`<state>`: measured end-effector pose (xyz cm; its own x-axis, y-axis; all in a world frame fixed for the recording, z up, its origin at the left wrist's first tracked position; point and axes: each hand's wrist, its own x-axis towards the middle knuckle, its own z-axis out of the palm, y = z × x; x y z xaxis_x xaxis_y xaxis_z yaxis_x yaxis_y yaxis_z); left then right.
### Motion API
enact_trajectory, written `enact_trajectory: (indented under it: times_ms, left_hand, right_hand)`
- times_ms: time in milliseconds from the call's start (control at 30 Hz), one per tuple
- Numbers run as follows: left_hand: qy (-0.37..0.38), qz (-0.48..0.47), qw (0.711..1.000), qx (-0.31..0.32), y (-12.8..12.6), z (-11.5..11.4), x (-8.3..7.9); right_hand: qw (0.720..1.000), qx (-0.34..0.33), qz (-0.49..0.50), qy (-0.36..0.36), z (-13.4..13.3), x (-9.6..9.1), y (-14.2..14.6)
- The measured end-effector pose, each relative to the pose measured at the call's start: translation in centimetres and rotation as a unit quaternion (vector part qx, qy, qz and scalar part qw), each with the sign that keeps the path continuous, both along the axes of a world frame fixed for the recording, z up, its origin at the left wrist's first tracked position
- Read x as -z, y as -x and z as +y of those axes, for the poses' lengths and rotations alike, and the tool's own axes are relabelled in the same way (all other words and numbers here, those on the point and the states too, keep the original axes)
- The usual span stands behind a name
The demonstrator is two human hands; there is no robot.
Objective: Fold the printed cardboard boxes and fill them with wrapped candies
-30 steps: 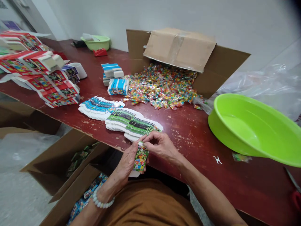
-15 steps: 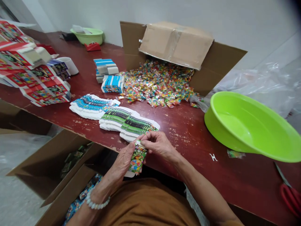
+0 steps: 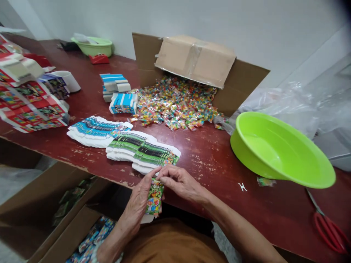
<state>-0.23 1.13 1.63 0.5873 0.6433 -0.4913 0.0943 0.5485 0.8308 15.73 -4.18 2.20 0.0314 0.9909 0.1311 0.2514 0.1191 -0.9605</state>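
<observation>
A small green printed candy box is upright between my hands at the table's front edge, its lower flap hanging out below. My left hand wraps round its side, thumb near the top. With bent fingers and thumb, my right hand pinches at the box's top end, hiding most of the upper flap. Just beyond my fingers lies a fanned row of flat green boxes, and left of it a row of flat blue boxes. Farther back, wrapped candies spill from a cardboard carton.
A bright green basin stands tilted at right, near red-handled scissors and a loose candy packet. Stacked red boxes and bundled blue boxes are at left. Below the edge, open cartons hold filled boxes.
The view has shifted, so the table's things sit farther left and mostly lower. My right fingers have closed in over the box's top, and its white upper flap shows less.
</observation>
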Motion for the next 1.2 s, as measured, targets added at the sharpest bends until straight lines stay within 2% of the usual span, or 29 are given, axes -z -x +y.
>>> enact_trajectory:
  times_ms: [100, 167, 200, 267, 300, 333, 367, 467, 600, 733, 800, 867, 933, 1000, 1033, 1100, 1200]
  left_hand:
    - [-0.006, -0.011, 1.0, -0.015, -0.1, 0.0, 0.3]
    - [0.003, -0.035, 0.999, -0.03, -0.2, 0.3, 0.2]
    - [0.012, -0.05, 0.998, -0.035, -0.1, 0.5, 0.1]
    - [0.036, -0.074, 0.996, -0.04, 0.1, 0.9, -0.2]
    - [0.048, -0.083, 0.995, -0.041, 0.3, 1.0, -0.3]
    - [0.057, -0.092, 0.993, -0.044, 0.5, 1.2, -0.4]
    - [0.059, -0.102, 0.992, -0.048, 0.8, 1.3, -0.4]
    - [0.041, -0.121, 0.99, -0.053, 1.6, 1.4, -0.1]
    - [0.02, -0.091, 0.994, -0.054, 3.0, 1.1, 0.7]
    - [0.055, -0.045, 0.997, -0.041, 5.7, 0.4, 1.7]
    - [0.039, -0.006, 0.999, -0.015, 7.8, 0.2, 2.0]
    - [-0.024, 0.061, 0.997, 0.033, 10.4, 0.3, 2.1]
    - [-0.077, 0.119, 0.984, 0.107, 12.7, 0.5, 2.0]
    - [-0.083, 0.138, 0.972, 0.17, 14.3, 0.5, 2.0]
    - [-0.072, 0.13, 0.974, 0.174, 14.7, 0.4, 2.0]
    - [-0.034, 0.089, 0.988, 0.123, 14.7, 0.1, 2.1]
    - [0.01, 0.009, 0.999, 0.035, 13.2, -0.6, 1.8]
  right_hand:
    - [0.997, -0.049, -0.05, -0.036, 0.6, -0.5, -0.1]
    - [0.993, -0.082, -0.061, -0.053, 2.0, -0.9, -1.2]
    - [0.993, -0.077, -0.071, -0.051, 3.2, -0.9, -2.3]
    - [0.986, 0.007, -0.165, -0.02, 6.3, -0.6, -5.3]
    - [0.96, 0.088, -0.264, -0.005, 8.0, -0.2, -7.0]
    - [0.915, 0.152, -0.374, 0.016, 9.8, 0.4, -8.7]
    - [0.896, 0.175, -0.408, 0.027, 11.4, 1.0, -10.2]
    - [0.867, 0.196, -0.456, 0.045, 14.7, 3.4, -13.1]
    - [0.84, 0.198, -0.502, 0.058, 14.4, 5.6, -13.6]
    - [0.827, 0.227, -0.512, 0.056, 12.0, 6.1, -14.1]
    - [0.825, 0.282, -0.487, 0.045, 10.8, 6.0, -15.0]
    - [0.835, 0.311, -0.452, 0.043, 9.7, 5.6, -15.6]
    - [0.855, 0.349, -0.383, 0.036, 8.4, 4.6, -15.2]
    - [0.894, 0.364, -0.263, 0.007, 6.8, 3.0, -13.0]
    - [0.922, 0.349, -0.167, -0.015, 5.8, 2.1, -11.2]
    - [0.967, 0.252, -0.021, -0.037, 3.9, 0.4, -6.4]
    - [0.984, 0.115, 0.134, 0.02, 1.8, -0.6, 1.4]
